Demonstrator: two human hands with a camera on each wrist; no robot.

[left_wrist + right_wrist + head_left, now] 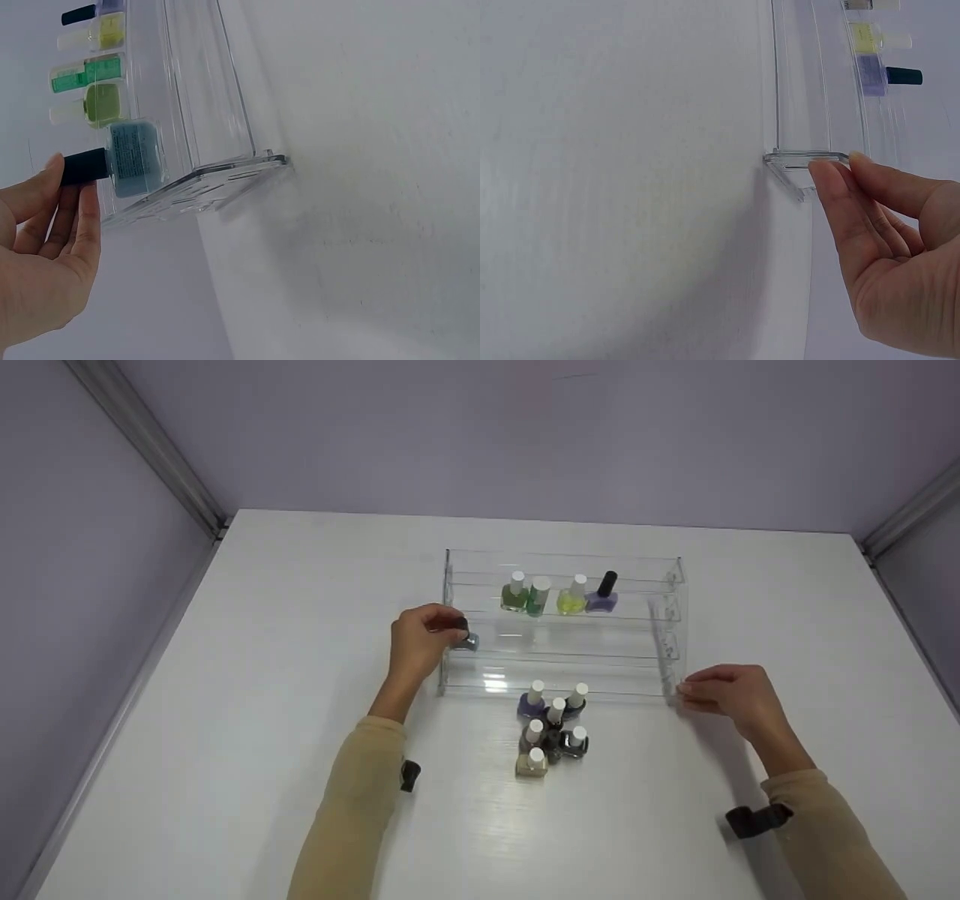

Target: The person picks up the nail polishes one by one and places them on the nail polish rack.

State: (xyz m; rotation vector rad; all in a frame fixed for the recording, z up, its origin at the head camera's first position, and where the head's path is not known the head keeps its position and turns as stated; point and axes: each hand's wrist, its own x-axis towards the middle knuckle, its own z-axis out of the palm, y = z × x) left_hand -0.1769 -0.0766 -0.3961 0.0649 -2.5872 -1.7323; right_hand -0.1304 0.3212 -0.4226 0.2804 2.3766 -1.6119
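My left hand [421, 643] pinches the black cap of a blue-grey nail polish bottle [135, 159] between thumb and fingers. The bottle is at the left end of a clear tiered acrylic rack [555, 657], over its middle tiers. At the rack's right front corner, the thumb and fingertips of my right hand [900, 247] pinch the edge of the clear end panel [806, 156]. Along an upper tier stand a dark green bottle [514, 598], a brighter green bottle [537, 597], a yellow bottle [571, 601] and a lilac bottle [601, 601] with a black cap.
In front of the rack, several white-capped polish bottles cluster on the white table [225, 720], among them a purple one [531, 706], a beige one [532, 768] and dark ones [574, 744]. Pale walls [480, 442] stand behind and beside the table.
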